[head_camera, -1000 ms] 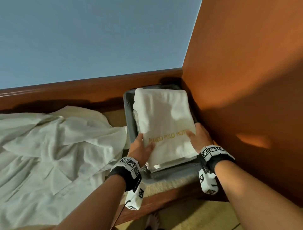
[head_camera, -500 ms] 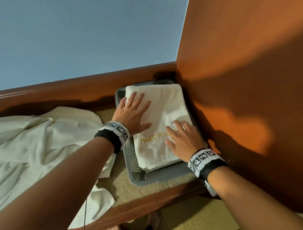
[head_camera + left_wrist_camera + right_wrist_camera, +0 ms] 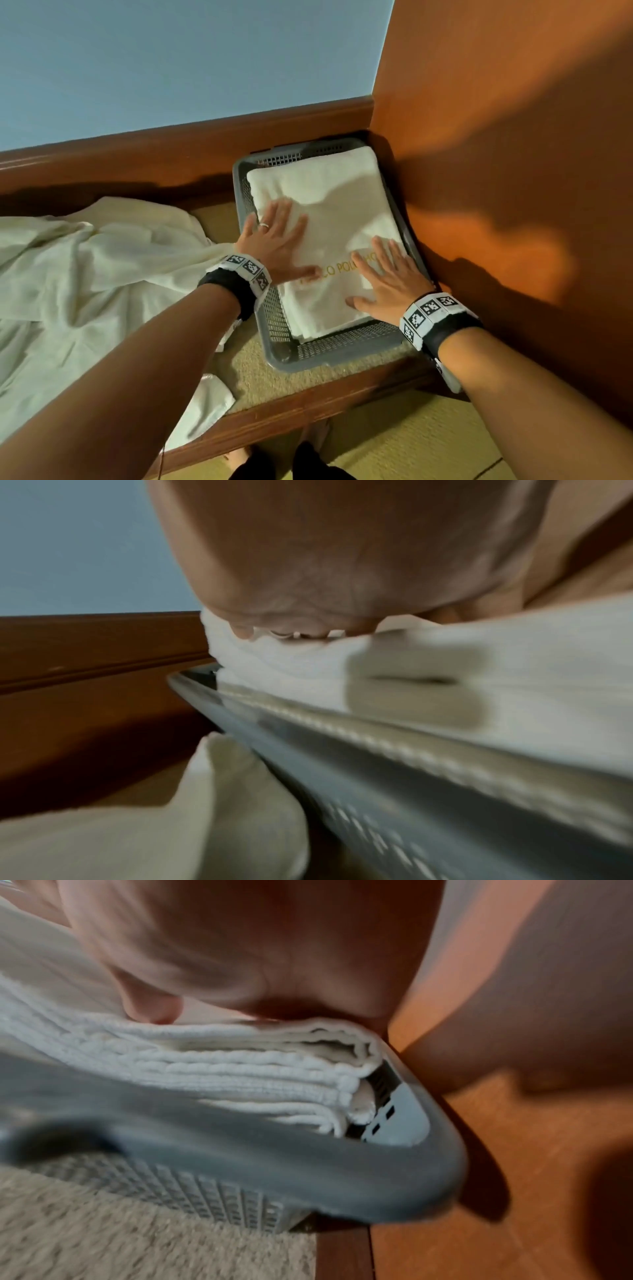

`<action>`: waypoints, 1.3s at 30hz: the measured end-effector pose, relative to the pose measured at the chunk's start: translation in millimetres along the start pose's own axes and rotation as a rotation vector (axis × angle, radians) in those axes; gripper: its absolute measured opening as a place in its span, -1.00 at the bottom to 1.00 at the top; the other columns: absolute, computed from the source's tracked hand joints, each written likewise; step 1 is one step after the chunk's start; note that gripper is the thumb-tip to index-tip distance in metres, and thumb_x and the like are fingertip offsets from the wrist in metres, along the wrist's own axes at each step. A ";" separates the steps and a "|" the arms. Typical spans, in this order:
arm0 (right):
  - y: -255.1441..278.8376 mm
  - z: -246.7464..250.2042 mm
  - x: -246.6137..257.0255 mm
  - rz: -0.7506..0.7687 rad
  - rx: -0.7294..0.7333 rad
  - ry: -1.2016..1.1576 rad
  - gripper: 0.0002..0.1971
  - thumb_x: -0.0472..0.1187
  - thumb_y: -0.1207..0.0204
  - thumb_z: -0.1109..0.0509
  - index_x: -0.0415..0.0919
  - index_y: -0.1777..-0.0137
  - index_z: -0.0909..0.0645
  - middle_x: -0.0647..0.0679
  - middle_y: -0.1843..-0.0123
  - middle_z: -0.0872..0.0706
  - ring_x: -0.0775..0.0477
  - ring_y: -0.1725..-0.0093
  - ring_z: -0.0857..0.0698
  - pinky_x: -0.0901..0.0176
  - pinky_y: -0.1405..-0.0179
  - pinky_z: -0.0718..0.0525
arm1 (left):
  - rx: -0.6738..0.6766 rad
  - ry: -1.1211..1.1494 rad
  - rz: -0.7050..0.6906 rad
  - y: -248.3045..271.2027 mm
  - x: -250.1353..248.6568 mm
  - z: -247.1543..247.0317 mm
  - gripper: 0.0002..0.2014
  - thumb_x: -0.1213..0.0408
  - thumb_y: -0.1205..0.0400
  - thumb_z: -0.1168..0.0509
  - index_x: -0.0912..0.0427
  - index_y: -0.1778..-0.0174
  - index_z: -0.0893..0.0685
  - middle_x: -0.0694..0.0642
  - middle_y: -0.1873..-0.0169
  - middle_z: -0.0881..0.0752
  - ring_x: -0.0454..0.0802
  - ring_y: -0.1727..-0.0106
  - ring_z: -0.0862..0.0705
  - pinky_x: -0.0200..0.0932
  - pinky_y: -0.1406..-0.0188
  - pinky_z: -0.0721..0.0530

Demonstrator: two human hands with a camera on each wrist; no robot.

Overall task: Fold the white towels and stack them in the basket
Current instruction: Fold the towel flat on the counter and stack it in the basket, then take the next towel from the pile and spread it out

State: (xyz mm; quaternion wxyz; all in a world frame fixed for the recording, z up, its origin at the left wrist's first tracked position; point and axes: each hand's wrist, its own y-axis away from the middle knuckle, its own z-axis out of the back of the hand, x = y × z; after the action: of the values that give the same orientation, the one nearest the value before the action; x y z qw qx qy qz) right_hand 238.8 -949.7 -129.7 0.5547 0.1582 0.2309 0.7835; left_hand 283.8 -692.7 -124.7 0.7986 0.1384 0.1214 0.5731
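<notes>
A sec ago we held the folded towel (image 3: 329, 219) by its near edge w/ both hands; now it lies flat in the gray basket (image 3: 329, 356) and we hold nothing. Our left hand (image 3: 274, 240) has slid up to the far left part of the towel, fingers (image 3: 284, 210) straight and a bit apart, pressing down. Our right hand (image 3: 387, 277) has come flat onto the near right part, on the gold letters (image 3: 337, 269), fingers spread too. So this towel looks put away, and we are just patting it smooth. The right wrist view shows lots of folded layers under it, so the stack is already tall, about up to the rim. There is still a big loose heap of white cloth (image 3: 85, 274) on the tan surface to the left, so we think more folding is left to do. Room is tight: the basket sits in a corner, w/ the orange wall (image 3: 513, 171) right beside its right side and the brown wood board (image 3: 171, 161) just behind it. The left side & the near side are open, so our hands can best pull back toward us, or left to the heap.
</notes>
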 end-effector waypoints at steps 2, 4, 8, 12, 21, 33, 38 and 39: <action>4.5 -0.5 3.9 -0.030 -0.008 -0.001 -0.06 0.56 -0.48 0.06 0.18 -0.65 0.49 -0.20 -0.61 0.65 -0.33 -0.64 0.49 -0.36 -0.67 0.16 | 0.043 -0.016 -0.075 20.7 -12.5 -12.3 0.21 -0.72 -0.34 0.13 -0.02 -0.70 0.44 0.15 -0.64 0.56 0.19 -0.69 0.46 0.27 -0.58 0.38; 7.0 1.2 9.6 -0.061 0.010 0.014 -0.03 0.54 -0.49 0.03 0.15 -0.66 0.48 -0.23 -0.62 0.63 -0.36 -0.66 0.45 -0.36 -0.67 0.12 | 0.066 0.005 -0.060 39.3 -19.2 -23.1 0.21 -0.71 -0.37 0.11 0.02 -0.70 0.45 0.14 -0.63 0.57 0.18 -0.69 0.46 0.30 -0.64 0.33; 5.1 36.2 25.8 -0.130 0.081 0.047 -0.07 0.44 -0.48 -0.16 0.05 -0.72 0.10 -0.31 -0.74 0.09 -0.45 -0.67 -0.11 -0.29 -0.53 -0.35 | 0.019 0.053 -0.065 61.3 -15.3 -1.7 0.00 -0.53 -0.52 -0.10 -0.02 -0.75 0.00 0.12 -0.77 0.14 0.19 -0.77 0.04 0.31 -0.68 -0.12; 3.7 94.5 67.4 -0.027 -0.020 0.114 -0.65 0.08 -0.56 -0.27 -0.11 -0.21 -0.62 -0.07 -0.13 -0.71 -0.15 -0.08 -0.70 0.04 -0.01 -0.62 | -0.131 0.291 0.035 100.4 24.5 28.0 -0.30 -0.19 -0.66 -0.28 -0.07 -0.68 -0.27 -0.03 -0.67 -0.31 0.10 -0.51 -0.54 0.12 -0.42 -0.58; -17.0 166.8 234.3 0.279 -0.213 0.048 -0.67 0.17 -0.62 -0.21 -0.08 0.07 -0.60 -0.04 0.11 -0.66 -0.12 0.09 -0.69 -0.04 -0.02 -0.71 | -0.362 0.446 0.512 211.9 181.7 49.4 -0.70 -0.09 -0.68 -0.29 -0.02 -0.19 -0.71 -0.09 -0.03 -0.77 -0.06 -0.02 -0.69 -0.11 -0.01 -0.64; -83.7 177.9 455.6 0.326 -0.283 0.041 -0.75 -0.04 -0.63 -0.17 -0.06 -0.15 -0.61 -0.10 -0.17 -0.72 -0.23 -0.12 -0.70 -0.02 -0.01 -0.67 | -0.222 0.156 0.565 283.6 377.0 -13.8 -0.55 -0.09 -0.67 -0.28 0.00 -0.44 -0.55 0.03 -0.27 -0.62 0.09 -0.26 -0.62 0.04 -0.13 -0.69; -128.1 173.3 514.9 0.253 -0.237 -0.003 -0.54 -0.23 -0.62 -0.20 -0.01 -0.52 -0.43 -0.08 -0.41 -0.58 -0.21 -0.35 -0.57 -0.13 -0.21 -0.66 | -0.198 0.051 0.377 282.6 422.9 -50.9 -0.71 -0.01 -0.72 -0.22 0.02 -0.30 -0.52 0.04 -0.13 -0.60 0.12 -0.14 -0.65 -0.01 0.08 -0.59; -135.3 171.8 522.4 0.240 -0.233 -0.007 -0.50 -0.25 -0.61 -0.21 0.00 -0.56 -0.39 -0.09 -0.43 -0.54 -0.21 -0.39 -0.53 -0.14 -0.23 -0.65 | -0.236 0.056 0.343 283.7 428.2 -54.0 -0.81 0.08 -0.75 -0.19 0.05 -0.21 -0.55 0.04 -0.05 -0.62 0.12 -0.07 -0.66 -0.03 0.17 -0.54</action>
State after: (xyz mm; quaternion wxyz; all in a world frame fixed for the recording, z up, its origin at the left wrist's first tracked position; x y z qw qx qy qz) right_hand 258.4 -387.8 -61.9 0.4727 0.1220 0.1159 0.8650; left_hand 149.0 -195.5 -87.9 0.6963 0.0465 0.0503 0.7145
